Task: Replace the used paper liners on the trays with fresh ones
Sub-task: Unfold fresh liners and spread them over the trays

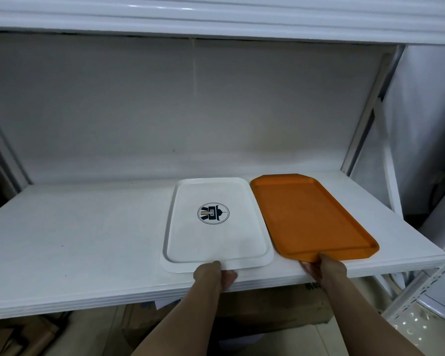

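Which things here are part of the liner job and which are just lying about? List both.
Part of the job:
white tray, held by the left hand
orange tray, held by the right hand

Just lying about:
cardboard box under the shelf
metal rack

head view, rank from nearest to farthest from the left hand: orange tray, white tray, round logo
1. white tray: its near edge is gripped by the left hand.
2. round logo: at that tray's centre.
3. orange tray: to the right, held by the right hand.
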A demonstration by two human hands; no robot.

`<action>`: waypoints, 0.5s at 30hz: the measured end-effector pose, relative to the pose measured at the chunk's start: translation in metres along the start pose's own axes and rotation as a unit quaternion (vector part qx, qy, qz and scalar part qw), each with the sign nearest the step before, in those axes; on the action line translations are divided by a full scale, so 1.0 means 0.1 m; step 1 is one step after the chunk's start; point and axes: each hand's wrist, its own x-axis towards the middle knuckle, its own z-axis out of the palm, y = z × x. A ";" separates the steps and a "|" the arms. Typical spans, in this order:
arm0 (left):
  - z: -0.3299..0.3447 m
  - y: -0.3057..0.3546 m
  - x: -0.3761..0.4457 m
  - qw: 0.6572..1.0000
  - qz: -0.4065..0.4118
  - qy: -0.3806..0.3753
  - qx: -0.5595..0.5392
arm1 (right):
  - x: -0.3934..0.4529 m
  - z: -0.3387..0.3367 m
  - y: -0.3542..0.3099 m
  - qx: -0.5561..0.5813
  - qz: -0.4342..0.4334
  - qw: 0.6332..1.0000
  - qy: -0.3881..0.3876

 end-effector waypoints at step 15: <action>-0.49 0.92 -0.90 0.975 0.078 -0.052 0.203 | -1.11 0.73 0.07 -0.439 -0.099 0.880 -0.155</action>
